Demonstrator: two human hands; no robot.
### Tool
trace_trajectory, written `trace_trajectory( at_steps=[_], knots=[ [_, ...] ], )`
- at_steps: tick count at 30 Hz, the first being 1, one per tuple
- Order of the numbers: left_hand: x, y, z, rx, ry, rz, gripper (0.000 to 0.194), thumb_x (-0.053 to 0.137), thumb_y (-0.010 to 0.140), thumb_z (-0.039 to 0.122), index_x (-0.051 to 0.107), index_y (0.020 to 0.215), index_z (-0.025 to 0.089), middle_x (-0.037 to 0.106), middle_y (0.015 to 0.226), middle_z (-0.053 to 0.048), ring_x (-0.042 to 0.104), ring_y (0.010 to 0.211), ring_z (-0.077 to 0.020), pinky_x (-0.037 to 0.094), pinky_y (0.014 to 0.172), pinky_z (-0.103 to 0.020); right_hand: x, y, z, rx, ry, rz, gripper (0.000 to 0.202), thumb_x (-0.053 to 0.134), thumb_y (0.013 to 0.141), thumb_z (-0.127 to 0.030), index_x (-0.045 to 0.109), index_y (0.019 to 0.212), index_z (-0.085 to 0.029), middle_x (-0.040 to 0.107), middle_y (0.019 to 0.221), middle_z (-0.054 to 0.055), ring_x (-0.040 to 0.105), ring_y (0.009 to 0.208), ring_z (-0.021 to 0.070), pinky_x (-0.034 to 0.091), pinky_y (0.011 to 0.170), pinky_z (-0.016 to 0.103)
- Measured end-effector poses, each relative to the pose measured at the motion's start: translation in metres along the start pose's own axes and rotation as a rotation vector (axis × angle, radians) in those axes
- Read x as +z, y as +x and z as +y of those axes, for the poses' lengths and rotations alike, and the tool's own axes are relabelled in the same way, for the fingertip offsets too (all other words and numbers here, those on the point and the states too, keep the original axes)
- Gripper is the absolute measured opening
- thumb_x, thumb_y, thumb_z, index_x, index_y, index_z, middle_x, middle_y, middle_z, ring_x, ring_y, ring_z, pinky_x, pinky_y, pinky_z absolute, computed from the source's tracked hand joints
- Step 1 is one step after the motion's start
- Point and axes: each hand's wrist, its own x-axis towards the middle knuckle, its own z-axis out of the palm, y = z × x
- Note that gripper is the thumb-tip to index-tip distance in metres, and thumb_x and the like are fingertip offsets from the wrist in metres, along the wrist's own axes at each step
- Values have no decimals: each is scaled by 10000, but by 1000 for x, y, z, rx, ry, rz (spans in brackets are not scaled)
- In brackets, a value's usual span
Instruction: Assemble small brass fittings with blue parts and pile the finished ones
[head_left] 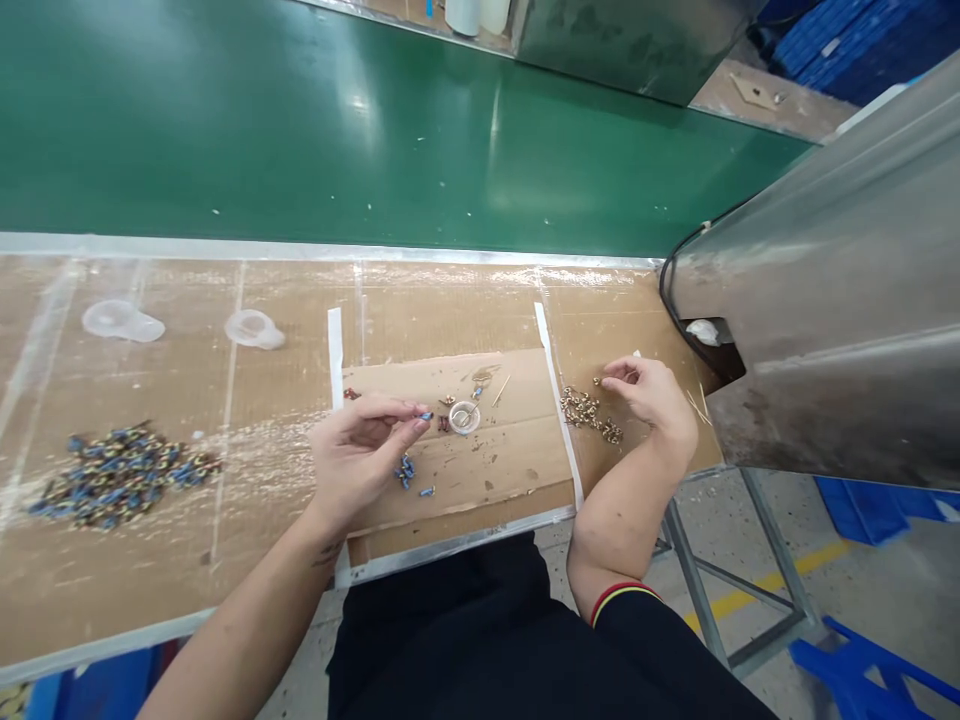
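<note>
Between the thumb and forefinger of my left hand (pixel 364 440) is a small blue part (pixel 426 415) with a dark end. My right hand (pixel 645 390) is at the upper right edge of a pile of small brass-coloured fittings (pixel 589 412). Its thumb and forefinger pinch a small brass-coloured fitting (pixel 598 381). A round clear cup (pixel 464 418) with a thin stick in it stands on the cardboard sheet (pixel 525 455) between my hands. Several loose blue parts (pixel 405 470) lie just below my left fingers, and a few reddish-brown pieces (pixel 443 424) sit beside the cup.
A large heap of blue and brass-coloured parts (pixel 124 475) covers the table's left side. Two translucent plastic cups (pixel 255 328) lie behind it. A green belt surface (pixel 420 150) runs along the far side. A metal housing (pixel 840 300) bounds the right, with a black cable (pixel 663 285).
</note>
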Motion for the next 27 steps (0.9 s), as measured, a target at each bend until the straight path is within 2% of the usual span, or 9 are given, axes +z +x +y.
trace_trajectory(
  at_steps=[4,9,11,14,17,19,22,24,27],
  knots=[
    [0,0,0,12,-11,-4,106,851,802,184,754,839,204,808,797,-15,794,720,-153,680,650,-215,2,1,1,75,9,-69,189,735,637,-292,745,784,-174,694,671,6,586,612,154,466,622,310],
    [0,0,0,29,1,-33,85,839,817,190,759,839,211,806,799,-18,795,736,-164,690,675,-246,10,8,-3,47,39,-103,73,706,640,-252,687,636,-182,668,596,2,565,564,144,466,585,297],
    [0,1,0,33,4,-32,76,835,828,206,760,839,212,806,803,-21,797,754,-165,689,682,-246,11,8,-8,16,50,-100,77,701,664,-252,678,643,-182,672,610,5,580,582,147,492,607,303],
    [3,0,1,38,10,-30,84,834,838,241,757,828,208,809,812,-32,799,766,-169,687,678,-248,16,3,-25,-152,172,73,116,708,753,-288,706,794,-179,721,740,23,649,681,162,550,677,324],
    [6,0,1,32,4,-48,120,840,836,279,755,822,196,807,796,-38,797,737,-175,690,668,-260,32,-9,-58,-418,420,242,145,774,802,-300,710,891,-206,733,802,11,688,693,153,583,638,301],
    [7,-1,1,38,-19,-66,130,840,838,288,755,830,189,806,789,-41,795,719,-176,690,658,-261,47,-21,-84,-585,537,217,140,824,791,-264,719,877,-228,740,794,-2,695,666,143,591,591,279],
    [8,0,1,67,-55,-95,104,823,856,269,757,846,189,809,804,-50,796,733,-175,691,670,-266,70,-40,-117,-792,623,93,109,842,800,-216,757,858,-250,775,775,-2,743,700,164,645,632,302],
    [8,1,2,100,-64,-115,72,807,869,243,759,849,193,809,807,-49,795,746,-169,690,691,-265,83,-51,-131,-843,684,26,104,828,825,-195,781,887,-263,804,807,-2,772,734,172,675,684,320],
    [7,1,4,139,-52,-152,55,788,881,213,759,838,194,809,806,-52,795,757,-171,690,714,-276,93,-61,-140,-826,758,-33,186,784,858,-140,804,968,-289,830,893,-1,800,808,176,693,737,328]
  ],
)
